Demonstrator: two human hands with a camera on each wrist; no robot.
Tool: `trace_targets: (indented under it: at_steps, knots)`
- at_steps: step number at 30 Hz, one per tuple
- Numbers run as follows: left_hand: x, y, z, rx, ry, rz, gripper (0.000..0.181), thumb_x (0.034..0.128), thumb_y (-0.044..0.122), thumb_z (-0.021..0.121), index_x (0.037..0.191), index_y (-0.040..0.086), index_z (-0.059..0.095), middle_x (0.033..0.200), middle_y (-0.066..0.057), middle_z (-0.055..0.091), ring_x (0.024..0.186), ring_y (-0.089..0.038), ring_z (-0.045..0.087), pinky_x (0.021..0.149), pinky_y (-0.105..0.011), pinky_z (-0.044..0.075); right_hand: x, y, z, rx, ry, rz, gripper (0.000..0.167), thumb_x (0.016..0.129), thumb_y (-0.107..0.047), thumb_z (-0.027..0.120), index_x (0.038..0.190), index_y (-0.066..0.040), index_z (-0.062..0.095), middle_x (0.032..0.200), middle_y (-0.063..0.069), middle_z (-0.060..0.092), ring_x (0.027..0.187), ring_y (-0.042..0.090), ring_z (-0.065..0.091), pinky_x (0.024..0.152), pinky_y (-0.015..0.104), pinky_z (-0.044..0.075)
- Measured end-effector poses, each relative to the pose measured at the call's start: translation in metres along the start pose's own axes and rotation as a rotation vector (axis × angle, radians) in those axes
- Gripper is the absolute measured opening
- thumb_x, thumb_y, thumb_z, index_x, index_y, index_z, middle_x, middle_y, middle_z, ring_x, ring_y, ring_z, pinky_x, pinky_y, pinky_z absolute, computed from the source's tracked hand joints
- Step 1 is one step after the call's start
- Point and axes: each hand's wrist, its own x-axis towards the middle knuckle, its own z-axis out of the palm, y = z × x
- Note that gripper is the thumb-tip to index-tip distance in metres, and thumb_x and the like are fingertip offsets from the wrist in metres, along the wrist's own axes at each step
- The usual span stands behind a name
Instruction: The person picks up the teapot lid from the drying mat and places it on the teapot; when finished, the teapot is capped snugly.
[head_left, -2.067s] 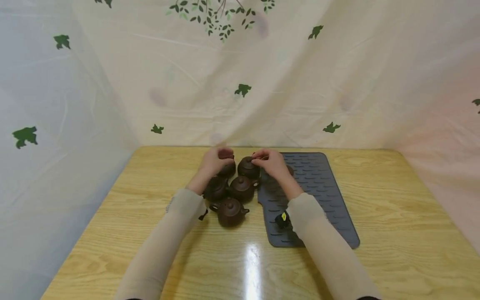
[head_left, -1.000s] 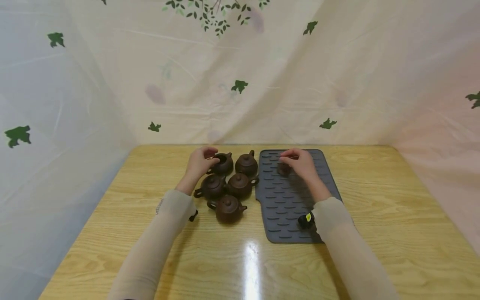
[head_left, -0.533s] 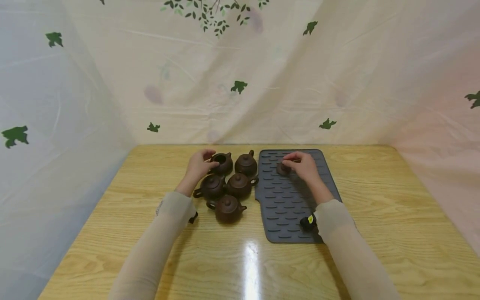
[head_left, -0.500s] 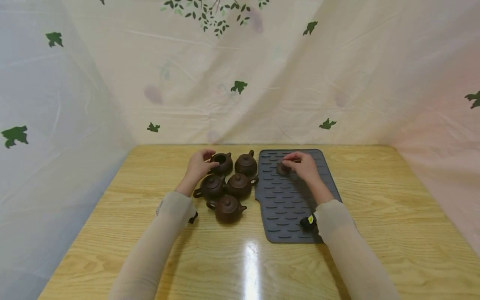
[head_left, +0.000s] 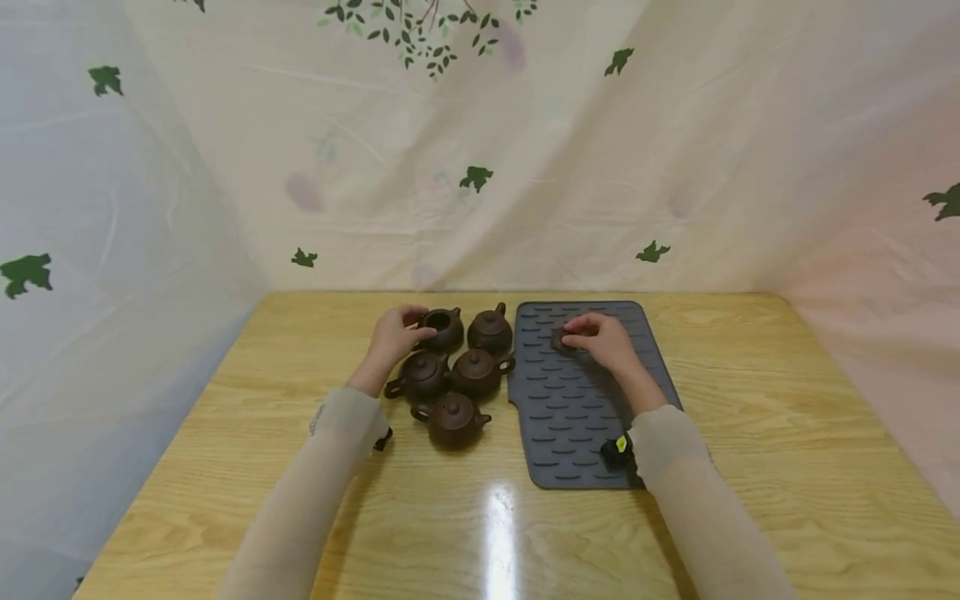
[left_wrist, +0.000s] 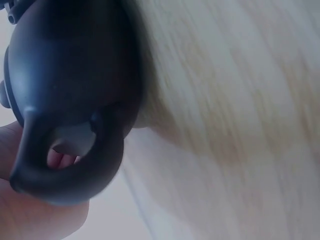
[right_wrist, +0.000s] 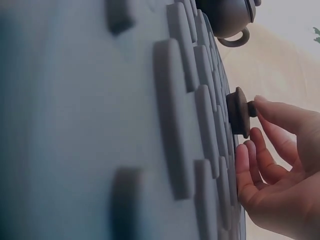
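At the back left of the group stands a lidless brown teapot [head_left: 442, 328], its dark opening upward. My left hand [head_left: 394, 335] holds it at its left side, thumb near the rim. In the left wrist view, another teapot [left_wrist: 75, 75] with its handle in front hides much of that hand. A small round lid [head_left: 558, 338] with a knob lies on the grey ridged mat [head_left: 555, 417]. The right wrist view has my right hand [right_wrist: 280, 160] beside this lid [right_wrist: 239, 113], thumb and forefinger pinching its knob while the other fingers are bent below.
Lidded teapots stand close around the open one: one at the back [head_left: 491, 331], one at centre [head_left: 477, 372], one at left [head_left: 422, 375] and one in front [head_left: 454, 421]. The wooden table [head_left: 757, 417] ends at a cloth backdrop [head_left: 375, 208].
Two seconds ago my right hand was over the back teapot; it has since moved right to the lid on the mat. My left hand has shifted slightly left, uncovering the open teapot.
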Motion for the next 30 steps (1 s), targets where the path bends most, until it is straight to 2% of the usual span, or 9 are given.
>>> trace_targets:
  at_steps: [4, 11, 18, 30]
  knots:
    - [0.002, -0.001, -0.002, -0.004, -0.011, -0.009, 0.049, 0.0926, 0.014, 0.071, 0.137, 0.001, 0.055, 0.144, -0.020, 0.055, 0.137, -0.036, 0.050, 0.108, -0.047, 0.049, 0.002, 0.001, 0.002, 0.014, 0.001, -0.001, 0.029, 0.093, -0.012, 0.070, 0.119, 0.002, 0.067, 0.121, 0.023, 0.065, 0.106, 0.033, 0.062, 0.089, 0.042, 0.051]
    - [0.003, 0.000, -0.005, 0.008, -0.024, -0.025, 0.049, 0.0935, 0.017, 0.071, 0.138, 0.004, 0.055, 0.145, -0.018, 0.054, 0.137, -0.034, 0.050, 0.104, -0.048, 0.051, 0.008, 0.002, 0.006, -0.009, 0.036, 0.038, 0.029, 0.094, -0.016, 0.069, 0.119, -0.001, 0.068, 0.122, 0.021, 0.067, 0.108, 0.032, 0.063, 0.086, 0.038, 0.053]
    - [0.006, 0.000, -0.006, 0.017, -0.023, -0.026, 0.048, 0.0936, 0.016, 0.071, 0.138, 0.004, 0.056, 0.145, -0.018, 0.055, 0.137, -0.034, 0.050, 0.106, -0.048, 0.049, 0.010, 0.000, 0.006, -0.035, 0.054, 0.060, 0.028, 0.095, -0.017, 0.069, 0.118, -0.001, 0.069, 0.122, 0.022, 0.067, 0.108, 0.034, 0.063, 0.089, 0.042, 0.053]
    - [0.012, 0.000, -0.008, 0.014, -0.020, 0.003, 0.046, 0.0915, 0.013, 0.072, 0.134, 0.001, 0.058, 0.141, -0.020, 0.058, 0.135, -0.036, 0.053, 0.108, -0.046, 0.048, 0.012, -0.005, 0.005, -0.043, 0.058, 0.071, 0.027, 0.096, -0.017, 0.068, 0.117, -0.002, 0.070, 0.122, 0.021, 0.068, 0.109, 0.034, 0.063, 0.087, 0.042, 0.053]
